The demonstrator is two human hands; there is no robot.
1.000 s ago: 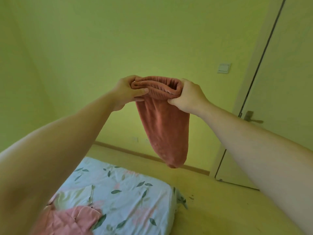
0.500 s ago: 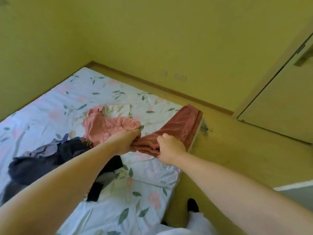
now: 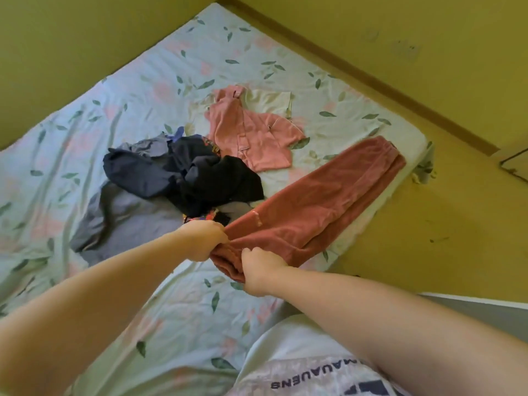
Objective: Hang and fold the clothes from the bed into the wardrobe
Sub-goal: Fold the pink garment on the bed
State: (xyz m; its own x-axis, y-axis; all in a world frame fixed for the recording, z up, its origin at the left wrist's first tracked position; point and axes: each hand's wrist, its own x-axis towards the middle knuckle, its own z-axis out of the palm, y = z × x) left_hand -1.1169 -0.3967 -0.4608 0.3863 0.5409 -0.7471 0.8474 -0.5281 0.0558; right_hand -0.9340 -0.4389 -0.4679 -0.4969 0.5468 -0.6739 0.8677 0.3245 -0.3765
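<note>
Rust-red fleece trousers [image 3: 323, 204] lie stretched across the bed [image 3: 85, 132], legs pointing toward its far right corner. My left hand [image 3: 204, 240] grips the waistband on one side and my right hand [image 3: 261, 268] grips it on the other, close together at the near end. Beyond them lie a pink hooded top [image 3: 248, 132] over a cream garment [image 3: 268, 101], a heap of dark navy and black clothes [image 3: 188, 170], and a grey garment [image 3: 128, 221] spread flat. No wardrobe is in view.
The bed with its floral sheet fills the left and middle. Bare floor [image 3: 428, 224] runs along its right side up to the yellow-green wall and brown skirting [image 3: 371, 78]. A door corner [image 3: 517, 164] shows at the right edge.
The trousers hung in the air from both hands a second ago; now they are laid out flat on the bed, waistband pulled nearer to me, and my view has tilted down.
</note>
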